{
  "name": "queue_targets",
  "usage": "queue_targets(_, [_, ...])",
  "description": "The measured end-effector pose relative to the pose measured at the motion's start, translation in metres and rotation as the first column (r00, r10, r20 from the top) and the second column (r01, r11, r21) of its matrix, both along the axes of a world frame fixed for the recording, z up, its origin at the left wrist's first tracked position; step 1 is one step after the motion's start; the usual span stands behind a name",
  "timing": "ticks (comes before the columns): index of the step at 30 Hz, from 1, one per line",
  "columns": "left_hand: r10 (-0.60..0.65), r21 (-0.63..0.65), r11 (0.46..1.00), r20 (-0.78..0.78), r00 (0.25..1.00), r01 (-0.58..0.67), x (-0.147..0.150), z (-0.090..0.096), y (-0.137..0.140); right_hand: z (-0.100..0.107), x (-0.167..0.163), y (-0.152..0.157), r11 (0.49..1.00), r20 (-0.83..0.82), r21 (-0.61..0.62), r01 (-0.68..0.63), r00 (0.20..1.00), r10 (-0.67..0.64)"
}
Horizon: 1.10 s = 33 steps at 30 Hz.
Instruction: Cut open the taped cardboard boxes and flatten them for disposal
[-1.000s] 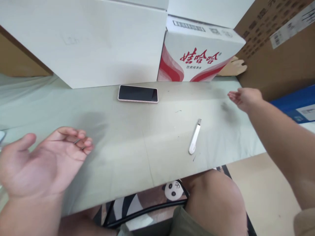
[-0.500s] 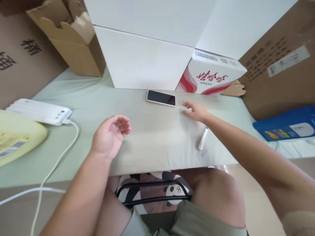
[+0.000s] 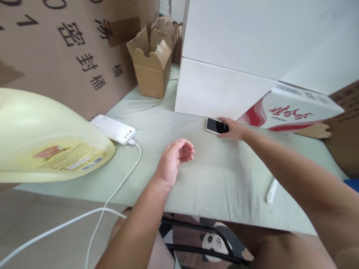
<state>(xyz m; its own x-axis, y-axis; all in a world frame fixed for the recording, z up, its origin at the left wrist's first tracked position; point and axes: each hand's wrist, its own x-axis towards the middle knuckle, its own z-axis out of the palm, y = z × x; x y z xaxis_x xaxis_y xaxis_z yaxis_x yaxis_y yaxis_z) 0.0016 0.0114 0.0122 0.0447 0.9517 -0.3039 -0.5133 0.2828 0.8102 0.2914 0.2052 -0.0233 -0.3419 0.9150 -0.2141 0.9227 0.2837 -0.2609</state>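
My right hand [image 3: 235, 129] is wrapped round the right end of a smartphone [image 3: 215, 126], thumb on the near edge and fingers on the far edge. The phone has a dark screen and a pale rim, and lies face up on the pale green cloth [image 3: 202, 179] by the white boxes. My left hand [image 3: 171, 160] hovers nearer to me, palm turned right, its fingers loosely curled and nothing visible in them. Below my right forearm lies a small white stick-like object [image 3: 270, 191], partly covered by the arm.
On the left stand a pale yellow jug [image 3: 56, 130] and a white power bank [image 3: 114, 129] with a white cable [image 3: 130, 170]. Behind are a small open carton [image 3: 151, 74], large white boxes [image 3: 218, 86] and a red-and-white carton [image 3: 291, 110].
My right hand has reached left to the phone and taken hold of its right end. The view has turned left, bringing more of the yellow jug into sight. My left hand stays loosely curled.
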Motion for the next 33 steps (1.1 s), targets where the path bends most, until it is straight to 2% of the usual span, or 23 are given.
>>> queue_targets(4, [0.008,0.007,1.0,0.061,0.998,-0.008,-0.004,-0.001,-0.002,0.001,0.002,-0.004,0.999,0.058,0.014,-0.047,0.997,0.046])
queue_targets(9, [0.04,0.013,0.999,0.083,0.996,-0.041,-0.009,-0.004,-0.006,0.015,-0.005,-0.003,0.994,0.135,0.006,-0.114,0.985,0.112])
queue_targets(11, [0.067,0.025,0.997,0.083,0.994,-0.069,-0.013,-0.004,-0.007,0.021,-0.017,-0.006,0.982,0.157,0.062,-0.176,0.974,0.165])
queue_targets(13, [0.097,0.041,0.994,0.091,0.991,-0.101,-0.017,-0.003,-0.008,0.023,-0.038,-0.015,0.943,0.141,0.178,-0.282,0.955,0.26])
queue_targets(15, [0.134,0.048,0.989,0.107,0.985,-0.139,-0.021,-0.001,-0.007,0.021,-0.068,-0.026,0.868,0.077,0.298,-0.398,0.916,0.394])
queue_targets(17, [0.177,0.034,0.983,0.129,0.976,-0.183,-0.024,0.003,-0.004,0.018,-0.106,-0.034,0.804,-0.025,0.378,-0.459,0.863,0.505])
queue_targets(19, [0.231,0.009,0.972,0.157,0.96,-0.235,-0.025,0.008,0.0,0.015,-0.151,-0.031,0.786,-0.148,0.44,-0.435,0.828,0.541])
queue_targets(21, [0.277,-0.006,0.96,0.179,0.944,-0.28,-0.024,0.012,0.004,0.015,-0.197,-0.013,0.795,-0.265,0.477,-0.375,0.801,0.537])
queue_targets(23, [0.282,0.012,0.957,0.181,0.942,-0.289,-0.023,0.015,0.008,0.017,-0.241,0.019,0.804,-0.343,0.517,-0.292,0.79,0.508])
queue_targets(26, [0.227,0.054,0.97,0.133,0.965,-0.236,-0.021,0.014,0.012,0.023,-0.291,0.078,0.829,-0.418,0.537,-0.155,0.805,0.421])
queue_targets(28, [0.211,0.06,0.974,0.09,0.973,-0.217,-0.021,0.012,0.016,0.026,-0.31,0.11,0.843,-0.44,0.529,-0.095,0.819,0.368])
queue_targets(30, [0.227,0.072,0.971,0.046,0.973,-0.23,-0.021,0.009,0.019,0.029,-0.316,0.124,0.851,-0.438,0.521,-0.067,0.834,0.335])
queue_targets(33, [0.326,0.14,0.938,-0.054,0.944,-0.316,-0.019,0.007,0.023,0.031,-0.304,0.101,0.827,-0.422,0.556,-0.082,0.829,0.366])
